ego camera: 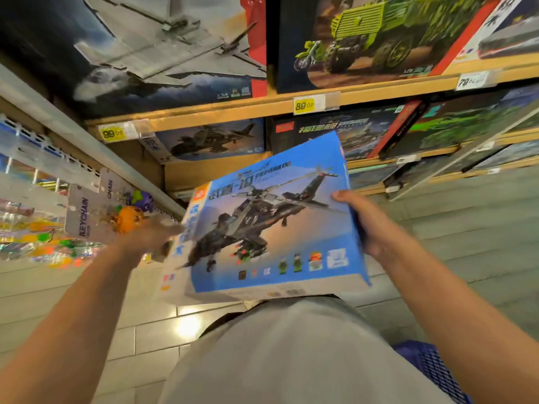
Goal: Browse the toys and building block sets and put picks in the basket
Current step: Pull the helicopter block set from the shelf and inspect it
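Observation:
A blue building block box with a black helicopter printed on it is tilted in front of my chest. My right hand grips its right edge, thumb on the front face. My left hand is blurred at the box's left side, and whether it grips the box is unclear. A corner of the blue basket shows at the lower right, beside my hip.
Wooden shelves ahead carry large block sets: a grey jet box, a green truck box, a helicopter box. Yellow price tags sit on the shelf edges. Keychain cards hang at left. Tiled floor lies below.

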